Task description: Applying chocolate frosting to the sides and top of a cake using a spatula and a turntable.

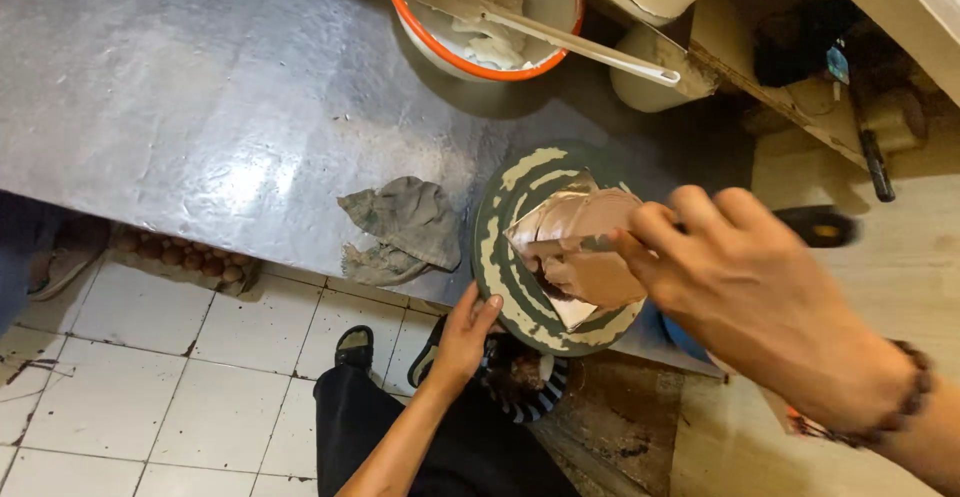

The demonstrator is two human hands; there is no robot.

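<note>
A small square cake [585,247] covered in pale brown cream sits on a round dark turntable [497,267] smeared with cream, at the near edge of a steel table [200,107]. My right hand [740,277] grips a flat spatula [560,247] whose blade lies against the top of the cake. My left hand [468,332] reaches up from below, fingers curled on the turntable's near rim.
A white bowl with an orange rim [470,62] holds cream and a long white scraper [590,47] at the back. A crumpled grey cloth [400,227] lies left of the turntable. Eggs [180,255] sit under the table. White floor tiles [150,397] lie below.
</note>
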